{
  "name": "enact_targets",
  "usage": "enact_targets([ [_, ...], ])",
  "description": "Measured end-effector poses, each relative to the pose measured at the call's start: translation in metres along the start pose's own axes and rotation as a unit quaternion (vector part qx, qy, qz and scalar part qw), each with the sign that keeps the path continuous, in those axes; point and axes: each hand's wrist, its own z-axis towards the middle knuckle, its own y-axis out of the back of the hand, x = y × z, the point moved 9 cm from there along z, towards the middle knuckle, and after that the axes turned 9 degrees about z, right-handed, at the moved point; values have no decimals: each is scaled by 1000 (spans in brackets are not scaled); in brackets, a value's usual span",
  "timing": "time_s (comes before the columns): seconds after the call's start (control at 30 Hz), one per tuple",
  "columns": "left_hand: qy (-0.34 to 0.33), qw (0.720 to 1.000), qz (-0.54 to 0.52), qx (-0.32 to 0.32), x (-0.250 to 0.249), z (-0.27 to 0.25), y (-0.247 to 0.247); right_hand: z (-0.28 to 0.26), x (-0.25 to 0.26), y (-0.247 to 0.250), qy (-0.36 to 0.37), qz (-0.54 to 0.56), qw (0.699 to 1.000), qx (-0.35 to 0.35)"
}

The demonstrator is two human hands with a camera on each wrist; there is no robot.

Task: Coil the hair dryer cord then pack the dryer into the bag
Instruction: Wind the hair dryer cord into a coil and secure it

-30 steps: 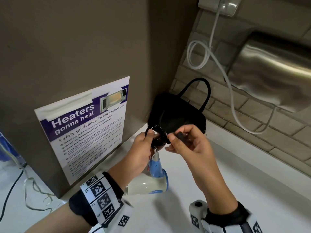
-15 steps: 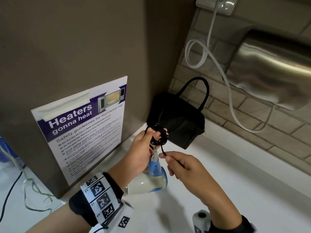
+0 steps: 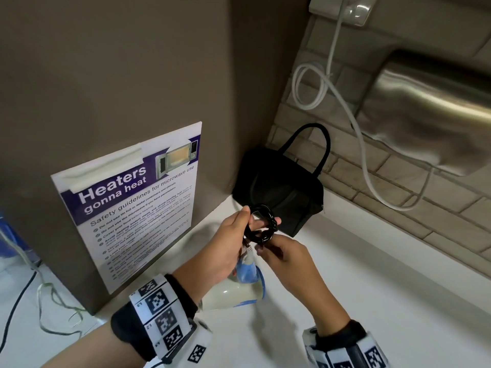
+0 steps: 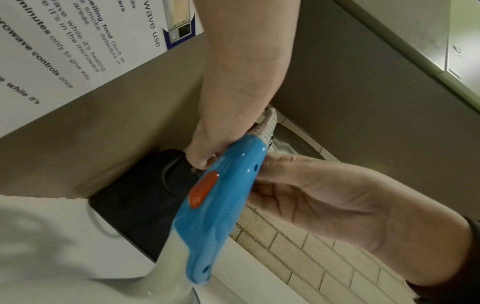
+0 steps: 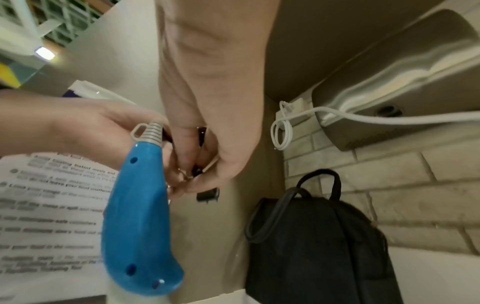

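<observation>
The hair dryer point(image 3: 239, 290) has a cream body and a blue handle point(image 4: 215, 205) point(image 5: 137, 216) with an orange switch. It hangs above the white counter point(image 3: 372, 301). My left hand point(image 3: 228, 245) grips the top of the handle and holds the black cord, wound into a small coil point(image 3: 261, 224). My right hand point(image 3: 281, 258) pinches the cord's loose end just under the coil, with the black plug point(image 5: 207, 195) poking out below its fingers. The black bag point(image 3: 281, 192) point(image 5: 319, 246) stands behind, in the corner.
A brown cabinet side point(image 3: 106, 75) carries a microwave safety poster point(image 3: 132, 208) at left. A white cable point(image 3: 345, 123) loops down the brick wall from a socket point(image 3: 342, 9). A steel hand dryer point(image 3: 435, 115) is mounted at right. Loose wires point(image 3: 39, 301) lie at bottom left.
My right hand dropped away with the cord end, then came back up under the coil. The coil in my left hand looks thicker and tighter. The dryer has stayed in place.
</observation>
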Motion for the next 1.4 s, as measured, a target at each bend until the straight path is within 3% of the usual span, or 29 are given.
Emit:
enact_targets([
  [0.17,16,996,52,-74,9,6,17,-2,-3,-10,-53,214,975,-11],
  [0.3,-27,989,98,-106,-2,6,25,-6,5,0,-54,332,941,-41],
  [0.6,-47,986,142,-69,-7,2,11,-2,12,1,-28,220,973,-56],
  [0.87,-75,974,207,-49,-11,1,5,4,1,-2,-51,311,946,-80],
  [1.23,-168,921,316,-157,-33,-8,10,2,3,4,-41,307,950,-28],
  [1.4,-186,916,315,-168,-33,-8,13,4,7,6,-19,293,956,-16],
])
